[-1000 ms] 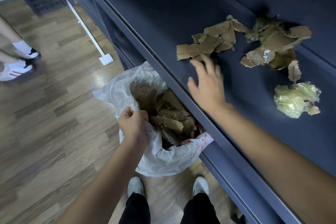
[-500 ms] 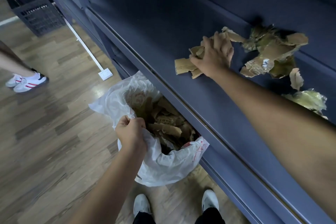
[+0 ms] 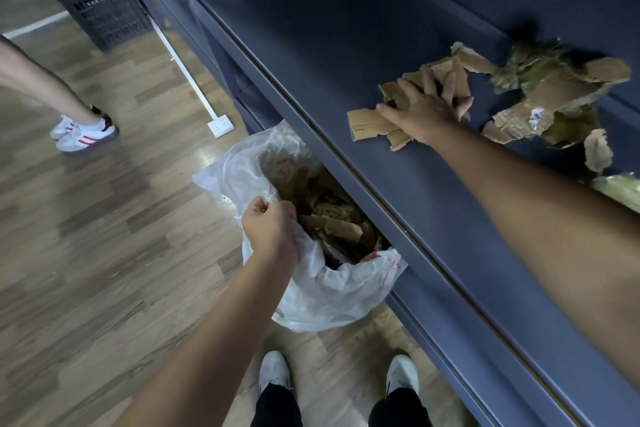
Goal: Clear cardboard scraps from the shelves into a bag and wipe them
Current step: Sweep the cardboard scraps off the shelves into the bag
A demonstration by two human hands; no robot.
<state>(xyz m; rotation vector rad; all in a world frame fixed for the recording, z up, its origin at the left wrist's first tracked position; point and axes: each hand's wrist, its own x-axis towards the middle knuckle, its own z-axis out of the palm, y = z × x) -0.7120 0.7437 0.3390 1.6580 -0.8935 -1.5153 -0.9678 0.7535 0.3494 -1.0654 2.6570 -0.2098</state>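
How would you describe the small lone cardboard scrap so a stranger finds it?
Find the dark blue shelf. Right of the right hand lies a big crumpled cardboard heap. At its near right corner sits the lone scrap: one small pale piece, not a pile.

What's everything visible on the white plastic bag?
The white plastic bag is thin, translucent and crinkled, with red print on its sides. Its mouth gapes upward just below the front edge of the blue shelf, and it is partly filled with brown cardboard scraps. The left hand pinches the near rim, bunching the film. Its bottom hangs near the wooden floor; whether it touches cannot be told.
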